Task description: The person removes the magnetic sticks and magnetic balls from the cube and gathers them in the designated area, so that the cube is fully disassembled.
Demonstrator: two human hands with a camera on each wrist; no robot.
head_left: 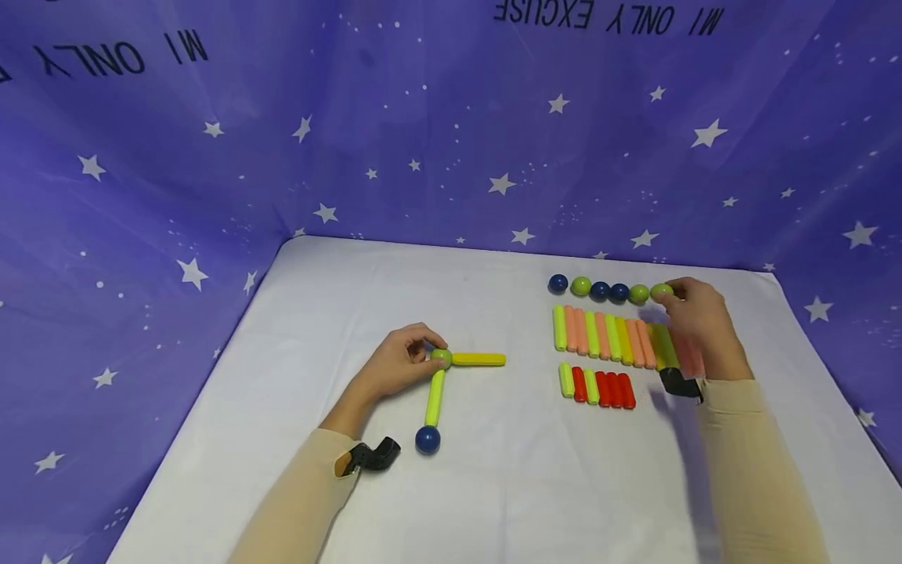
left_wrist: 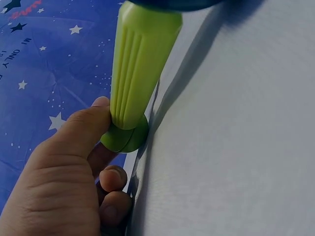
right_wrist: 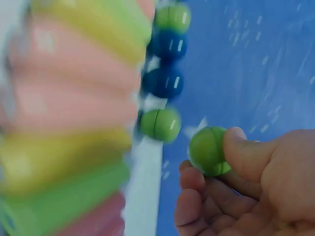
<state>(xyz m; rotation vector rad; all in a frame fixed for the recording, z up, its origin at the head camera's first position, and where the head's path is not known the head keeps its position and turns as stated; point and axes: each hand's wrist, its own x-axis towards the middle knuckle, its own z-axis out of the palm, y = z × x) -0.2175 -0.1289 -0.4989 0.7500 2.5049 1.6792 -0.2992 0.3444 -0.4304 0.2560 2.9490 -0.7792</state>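
My left hand (head_left: 402, 362) pinches a green ball (head_left: 441, 358) between thumb and fingers. A yellow stick (head_left: 479, 359) runs right from that ball, and a lime stick (head_left: 434, 398) runs from it toward the near side, ending at a dark blue ball (head_left: 427, 440). In the left wrist view the ribbed lime stick (left_wrist: 142, 64) meets the held ball beside the thumb. At the far right, my right hand (head_left: 698, 313) pinches another green ball (right_wrist: 209, 151) by thumb and fingertips, at the right end of a row of green and blue balls (head_left: 600, 291).
Below the balls lies a row of longer sticks (head_left: 604, 337) in lime, pink and yellow, partly under the right hand. Nearer is a row of short lime and red sticks (head_left: 599, 388). A purple star-printed cloth (head_left: 423, 125) surrounds the white table (head_left: 521, 486).
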